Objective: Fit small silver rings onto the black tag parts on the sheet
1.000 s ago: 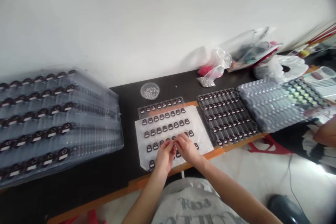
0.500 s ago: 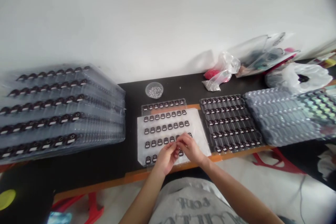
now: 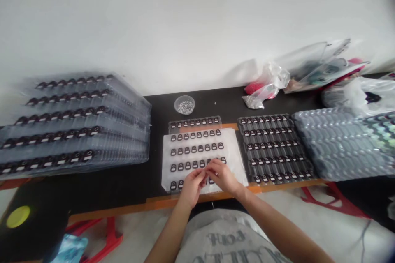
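Note:
Over the lower part of a white sheet (image 3: 234, 152), my left hand (image 3: 193, 187) and my right hand (image 3: 222, 176) meet fingertip to fingertip. Both are closed in a pinch, and whatever lies between the fingertips is too small to make out. Rows of small black pieces with white labels (image 3: 194, 149) lie on the sheet, some of them hidden by my hands. Behind the sheet shows the back row of a clear tray (image 3: 197, 122) with similar pieces. To the right stands another clear tray (image 3: 271, 146) filled with rows of them.
A tall stack of clear trays (image 3: 123, 131) stands at the left. A round dish of small silvery bits (image 3: 184, 105) is at the back, with plastic bags (image 3: 268, 84) to its right. More clear trays (image 3: 333, 144) lie at the far right. Red stools (image 3: 112, 234) show below the table.
The view has shifted slightly, so the trays at both sides appear farther right. My hands stay pinched together over the sheet, with only a slight change of position.

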Available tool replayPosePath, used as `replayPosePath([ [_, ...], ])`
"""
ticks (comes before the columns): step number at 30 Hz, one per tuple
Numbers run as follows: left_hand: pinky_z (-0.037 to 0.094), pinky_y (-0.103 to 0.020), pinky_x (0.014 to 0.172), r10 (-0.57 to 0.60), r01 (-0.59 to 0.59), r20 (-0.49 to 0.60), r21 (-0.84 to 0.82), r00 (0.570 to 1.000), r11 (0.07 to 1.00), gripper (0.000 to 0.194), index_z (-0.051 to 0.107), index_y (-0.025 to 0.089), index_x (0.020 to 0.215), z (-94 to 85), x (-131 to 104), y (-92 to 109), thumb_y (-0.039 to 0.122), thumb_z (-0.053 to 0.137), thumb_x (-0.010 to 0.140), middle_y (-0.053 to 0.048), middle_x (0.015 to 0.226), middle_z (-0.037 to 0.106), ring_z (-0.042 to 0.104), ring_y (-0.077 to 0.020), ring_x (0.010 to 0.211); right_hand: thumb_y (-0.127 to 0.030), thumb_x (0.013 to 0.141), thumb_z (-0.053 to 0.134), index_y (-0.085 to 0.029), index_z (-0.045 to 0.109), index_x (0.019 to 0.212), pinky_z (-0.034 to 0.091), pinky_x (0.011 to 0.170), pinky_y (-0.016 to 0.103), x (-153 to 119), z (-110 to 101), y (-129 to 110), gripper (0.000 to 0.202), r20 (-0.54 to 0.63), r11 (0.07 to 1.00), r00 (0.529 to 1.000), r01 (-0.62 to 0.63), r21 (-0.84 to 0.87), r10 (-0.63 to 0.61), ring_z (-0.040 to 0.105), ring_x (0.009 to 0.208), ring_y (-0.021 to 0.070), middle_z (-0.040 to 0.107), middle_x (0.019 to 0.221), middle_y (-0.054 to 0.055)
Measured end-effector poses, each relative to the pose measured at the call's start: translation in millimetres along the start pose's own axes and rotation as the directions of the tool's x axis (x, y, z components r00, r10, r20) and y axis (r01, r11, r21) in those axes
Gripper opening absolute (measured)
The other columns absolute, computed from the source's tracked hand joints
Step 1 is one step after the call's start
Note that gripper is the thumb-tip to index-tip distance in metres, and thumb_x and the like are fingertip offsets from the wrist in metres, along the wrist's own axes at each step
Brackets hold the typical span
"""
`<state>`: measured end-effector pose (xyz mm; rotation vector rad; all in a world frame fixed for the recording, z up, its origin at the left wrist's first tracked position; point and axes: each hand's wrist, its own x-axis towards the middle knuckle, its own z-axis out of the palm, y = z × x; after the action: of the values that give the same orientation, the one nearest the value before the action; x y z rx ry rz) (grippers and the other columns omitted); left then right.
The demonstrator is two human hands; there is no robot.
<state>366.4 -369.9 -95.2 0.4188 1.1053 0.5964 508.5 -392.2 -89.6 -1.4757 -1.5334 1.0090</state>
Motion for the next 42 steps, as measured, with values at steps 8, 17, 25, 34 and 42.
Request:
replayPosePath([
  [8, 0.028, -0.020, 0.046, 0.092, -0.092, 0.009, 0.213, 0.996, 0.973, 0.017, 0.065, 0.016, 0.072, -19.0, 9.3, 19.1, 0.031, 0.070, 0.065, 0.001, 0.058, 0.055, 0.040, -0.0068, 0.048, -0.009, 0.082, 0.049, -0.018, 0.055, 0.081, 0.045, 0.068, 0.026, 15.9, 15.6, -3.6, 0.012, 0.018, 0.996, 1.000, -0.016, -0.083, 0.018, 0.053, 0.074, 0.0137, 0.053, 0.084, 0.003],
  [17, 0.029, -0.020, 0.047, -0.008, 0.003, 0.023, 0.229, 1.000, 0.973, 0.018, 0.064, 0.016, 0.069, -42.2, 16.5, 46.3, 0.032, 0.071, 0.063, 0.001, 0.058, 0.054, 0.040, -0.0075, 0.049, -0.009, 0.084, 0.043, -0.019, 0.051, 0.083, 0.045, 0.073, 0.028, 35.5, 34.7, -15.5, 0.013, 0.081, 0.989, 0.997, -0.001, -0.147, 0.013, 0.052, 0.078, 0.0155, 0.051, 0.085, 0.004],
  [25, 0.028, -0.019, 0.047, -0.061, 0.044, 0.061, 0.252, 0.996, 0.967, 0.021, 0.062, 0.014, 0.067, -54.8, 28.2, 58.0, 0.033, 0.071, 0.064, 0.002, 0.057, 0.052, 0.039, -0.0061, 0.049, -0.007, 0.085, 0.039, -0.019, 0.047, 0.084, 0.047, 0.071, 0.029, 47.4, 46.7, -16.2, 0.014, 0.078, 0.989, 0.997, 0.004, -0.150, 0.008, 0.051, 0.074, 0.0149, 0.048, 0.086, 0.004],
  [34, 0.029, -0.017, 0.048, -0.109, 0.100, 0.041, 0.171, 0.993, 0.980, 0.024, 0.063, 0.013, 0.071, -62.3, 36.7, 66.4, 0.033, 0.073, 0.062, 0.001, 0.060, 0.056, 0.042, -0.0052, 0.052, -0.007, 0.085, 0.038, -0.019, 0.047, 0.085, 0.048, 0.071, 0.030, 57.4, 56.5, -17.2, 0.015, 0.038, 0.984, 0.997, -0.053, -0.171, 0.060, 0.051, 0.075, 0.0151, 0.048, 0.086, 0.004],
  [42, 0.030, -0.019, 0.048, -0.017, -0.009, 0.079, 0.321, 0.997, 0.947, 0.022, 0.062, 0.014, 0.073, -71.3, 46.3, 65.7, 0.035, 0.066, 0.069, 0.001, 0.058, 0.055, 0.041, -0.0066, 0.049, -0.007, 0.083, 0.044, -0.019, 0.050, 0.083, 0.047, 0.073, 0.028, 63.8, 63.6, -21.2, 0.013, -0.039, 0.986, 0.993, -0.118, -0.114, 0.114, 0.053, 0.078, 0.0150, 0.052, 0.084, 0.003],
])
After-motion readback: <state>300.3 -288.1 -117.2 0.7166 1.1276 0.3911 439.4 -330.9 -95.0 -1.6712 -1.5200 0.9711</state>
